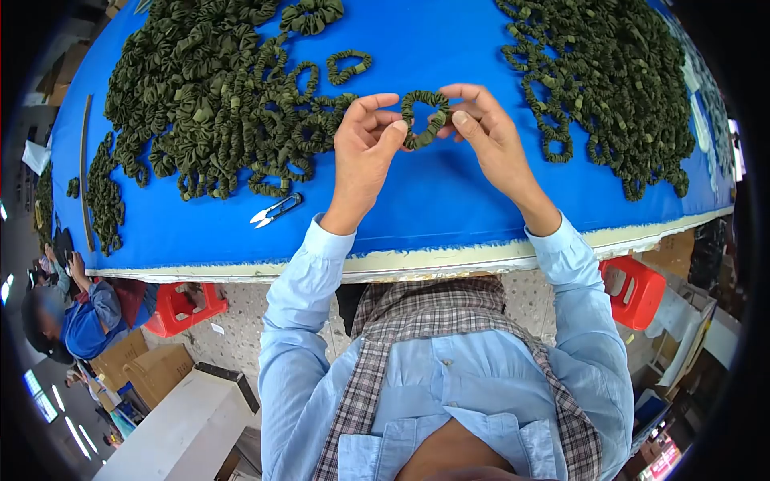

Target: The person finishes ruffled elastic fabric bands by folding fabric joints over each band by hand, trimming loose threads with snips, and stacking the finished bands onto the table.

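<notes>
Between my two hands, above the blue table cover, a dark green scrunchie (415,99) is held up with its ring open. My left hand (367,148) has its thumb and fingers closed on the ring's left side. On the right side, my right hand (489,136) pinches the same ring between thumb and fingers. A single scrunchie (350,67) lies flat just beyond my left hand. To the left spreads a large pile of green scrunchies (200,96). Another pile (618,88) lies to the right.
Small thread snips (277,210) lie on the blue table cover (449,216) left of my hands. A long wooden strip (87,172) is at the far left. Red stools (188,309) stand below the table edge. Another person (92,321) is at the left.
</notes>
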{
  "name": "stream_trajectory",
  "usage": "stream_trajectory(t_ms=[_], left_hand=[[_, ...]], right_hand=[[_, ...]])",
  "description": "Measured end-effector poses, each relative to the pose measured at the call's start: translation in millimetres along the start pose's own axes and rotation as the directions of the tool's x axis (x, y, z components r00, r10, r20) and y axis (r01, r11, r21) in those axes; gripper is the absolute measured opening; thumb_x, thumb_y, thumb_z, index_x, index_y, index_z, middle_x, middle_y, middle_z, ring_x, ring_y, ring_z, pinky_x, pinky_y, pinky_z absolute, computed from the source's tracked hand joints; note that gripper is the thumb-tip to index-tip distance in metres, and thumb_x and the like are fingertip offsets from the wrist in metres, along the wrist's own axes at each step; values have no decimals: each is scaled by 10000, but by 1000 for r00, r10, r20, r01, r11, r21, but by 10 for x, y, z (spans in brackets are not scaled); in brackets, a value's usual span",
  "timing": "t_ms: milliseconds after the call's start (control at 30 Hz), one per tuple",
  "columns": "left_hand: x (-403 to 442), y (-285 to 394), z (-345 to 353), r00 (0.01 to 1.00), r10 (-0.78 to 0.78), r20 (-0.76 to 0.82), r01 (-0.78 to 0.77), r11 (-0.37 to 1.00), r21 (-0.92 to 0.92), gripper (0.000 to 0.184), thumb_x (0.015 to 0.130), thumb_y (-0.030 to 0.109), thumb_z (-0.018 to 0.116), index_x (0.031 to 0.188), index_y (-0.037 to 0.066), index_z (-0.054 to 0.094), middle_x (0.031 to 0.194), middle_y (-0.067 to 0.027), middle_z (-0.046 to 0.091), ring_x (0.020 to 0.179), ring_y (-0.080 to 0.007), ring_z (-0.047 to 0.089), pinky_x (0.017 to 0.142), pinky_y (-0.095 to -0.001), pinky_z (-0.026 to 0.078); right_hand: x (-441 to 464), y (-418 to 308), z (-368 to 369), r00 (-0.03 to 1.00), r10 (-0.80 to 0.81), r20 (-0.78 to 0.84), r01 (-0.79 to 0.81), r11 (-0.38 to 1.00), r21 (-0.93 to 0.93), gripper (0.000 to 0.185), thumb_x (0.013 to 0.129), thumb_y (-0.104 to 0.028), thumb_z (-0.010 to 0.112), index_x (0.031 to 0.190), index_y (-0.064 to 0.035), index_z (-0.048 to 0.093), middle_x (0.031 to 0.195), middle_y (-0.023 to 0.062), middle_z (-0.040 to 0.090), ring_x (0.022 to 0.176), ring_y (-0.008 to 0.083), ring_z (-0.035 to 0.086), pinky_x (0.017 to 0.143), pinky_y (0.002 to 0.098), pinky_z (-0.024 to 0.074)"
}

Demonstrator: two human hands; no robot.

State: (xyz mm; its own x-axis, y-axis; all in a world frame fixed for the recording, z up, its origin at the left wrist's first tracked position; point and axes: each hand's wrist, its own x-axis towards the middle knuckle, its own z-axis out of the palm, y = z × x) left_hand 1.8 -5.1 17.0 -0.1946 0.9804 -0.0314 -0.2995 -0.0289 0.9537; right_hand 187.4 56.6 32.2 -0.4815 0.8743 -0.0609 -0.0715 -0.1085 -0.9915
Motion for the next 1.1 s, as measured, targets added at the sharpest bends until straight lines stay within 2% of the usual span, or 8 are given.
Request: stream_trajectory(t_ms=[67,133,333,467,633,800,1000,1100], left_hand=[[-5,-4,2,999,-33,9,33,999,-30,354,929,43,626,1272,1,549,1049,-93,623,854,-129,591,750,-258,521],[-7,-6,-7,998,-63,17,63,996,-60,348,932,47,630,1268,2,553,1048,-87,625,856,-124,589,748,-255,520],[1,-33,-57,992,-120,31,124,979,-162,333,939,56,635,1259,1,560,1043,-88,637,872,-114,590,754,-256,521],[28,-60,-74,998,-42,44,41,999,17,301,952,74,624,1241,2,575,1037,-92,649,902,-109,593,765,-247,512],[37,64,15,963,201,180,-233,956,181,237,935,41,592,1170,31,623,995,-71,646,780,-110,585,719,-228,488],[88,-20,71,976,114,184,-138,983,122,229,929,24,545,1141,29,632,909,-57,657,746,-109,592,723,-225,486],[244,-130,30,968,79,238,-121,978,169,273,898,-15,511,1145,24,619,793,-40,635,695,-103,578,673,-219,466],[275,-195,-4,968,-16,250,30,998,-53,261,913,9,529,1164,15,600,820,-37,622,715,-96,564,693,-227,462]], right_hand=[[-1,-26,14,969,-245,19,240,928,-285,287,951,-80,629,1238,-67,612,1104,85,628,904,156,582,781,269,481],[7,-29,22,881,-461,110,444,721,-532,270,941,-27,612,1204,-85,629,1134,83,604,875,154,558,759,267,479],[52,127,-52,871,-457,182,470,664,-581,224,929,-37,620,1144,-94,644,1195,72,561,889,159,535,761,270,462],[87,117,-42,804,-541,247,562,555,-613,135,941,-75,630,1074,-82,648,1115,70,591,893,162,542,771,267,459],[-6,43,-21,962,-231,145,272,804,-529,115,950,-86,630,1064,-68,627,1046,55,619,862,153,545,760,265,456],[-38,139,47,982,-177,57,186,946,-266,168,957,-104,630,1112,-48,595,974,46,630,830,143,552,772,270,460],[-53,190,52,984,-173,-41,157,953,-258,206,949,-90,633,1135,-34,562,953,54,628,814,126,556,794,266,463],[-49,185,26,996,-90,-3,88,983,-161,204,950,-96,642,1127,-45,553,913,58,619,814,126,562,799,272,469]])
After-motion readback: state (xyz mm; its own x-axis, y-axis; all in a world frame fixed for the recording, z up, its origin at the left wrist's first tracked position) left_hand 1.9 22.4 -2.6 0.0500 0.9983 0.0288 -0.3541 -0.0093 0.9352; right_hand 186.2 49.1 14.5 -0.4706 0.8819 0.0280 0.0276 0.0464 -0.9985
